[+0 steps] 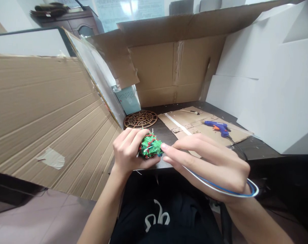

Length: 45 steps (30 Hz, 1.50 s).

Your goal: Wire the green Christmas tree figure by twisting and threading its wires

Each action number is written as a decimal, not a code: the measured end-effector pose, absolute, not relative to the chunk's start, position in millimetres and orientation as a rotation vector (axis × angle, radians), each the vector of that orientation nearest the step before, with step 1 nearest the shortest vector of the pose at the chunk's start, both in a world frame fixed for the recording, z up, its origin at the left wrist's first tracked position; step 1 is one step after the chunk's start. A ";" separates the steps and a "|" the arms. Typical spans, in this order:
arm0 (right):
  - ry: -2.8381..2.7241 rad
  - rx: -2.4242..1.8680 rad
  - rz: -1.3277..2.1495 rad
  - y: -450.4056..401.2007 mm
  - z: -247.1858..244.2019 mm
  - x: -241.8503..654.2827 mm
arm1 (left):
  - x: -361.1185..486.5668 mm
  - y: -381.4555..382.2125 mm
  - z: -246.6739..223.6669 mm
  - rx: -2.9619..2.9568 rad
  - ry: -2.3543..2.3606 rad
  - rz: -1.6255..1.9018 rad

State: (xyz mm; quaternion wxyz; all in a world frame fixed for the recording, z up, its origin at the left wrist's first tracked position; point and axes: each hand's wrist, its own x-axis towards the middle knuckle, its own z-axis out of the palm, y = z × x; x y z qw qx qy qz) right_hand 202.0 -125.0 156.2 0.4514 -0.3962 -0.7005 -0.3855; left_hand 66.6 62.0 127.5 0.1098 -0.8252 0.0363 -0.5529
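Observation:
A small green beaded Christmas tree [151, 145], trimmed with red strands and tiny coloured ornaments, lies tilted on its side with its narrower end to the right. My left hand [128, 149] is wrapped round its wider left part, so its base is hidden. My right hand [207, 162] brings thumb and forefinger together in a pinch against the tree's right end. Whether those fingertips grip the tree itself or some tiny piece on it, I cannot make out. Thin blue and white cords [255, 193] loop round the right hand near the wrist.
Beyond the right hand, a blue glue gun [218, 128] and a small brush [191, 112] lie on a cardboard sheet [235, 137]. A round openwork trivet [140, 119] sits behind the left hand, near a pale blue box [130, 100]. Cardboard walls [156, 71] enclose the dark table.

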 end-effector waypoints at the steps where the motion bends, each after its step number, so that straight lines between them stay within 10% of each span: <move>1: -1.733 -0.984 -0.921 -124.4 156.1 202.0 | 66.3 61.8 127.5 -2.425 0.102 -1.620; 16: -1.663 -1.042 -0.482 -115.2 153.0 205.9 | 63.4 53.1 130.5 -2.508 -0.008 -1.581; 30: -1.041 -0.962 0.719 -46.9 133.9 278.4 | 109.5 110.5 130.4 -2.583 -0.382 -0.574; 45: -0.748 -0.732 0.855 -56.1 132.1 238.4 | 114.7 111.4 100.7 -2.547 -0.174 -0.510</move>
